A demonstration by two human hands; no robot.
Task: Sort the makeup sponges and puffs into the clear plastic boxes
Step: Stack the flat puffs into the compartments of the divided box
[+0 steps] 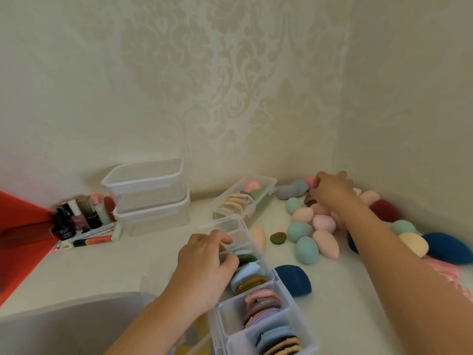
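Observation:
A long clear divided box (280,286) runs toward me, its compartments holding flat round puffs stood on edge. My left hand (204,262) grips the box's left wall, its fingers curled over the rim by a dark green puff (247,258). A second clear box (268,184) behind it holds peach and green puffs. My right hand (330,188) reaches into a pile of egg-shaped sponges (311,233) in the far right corner, with its fingers curled down among the sponges. Whether it holds one is hidden.
Two stacked clear tubs (148,198) stand at the back left beside nail polish bottles and tubes (82,216). Large navy sponges (294,279) lie right of the divided box. A small green piece (278,237) lies loose. A grey sink (64,324) sits at front left.

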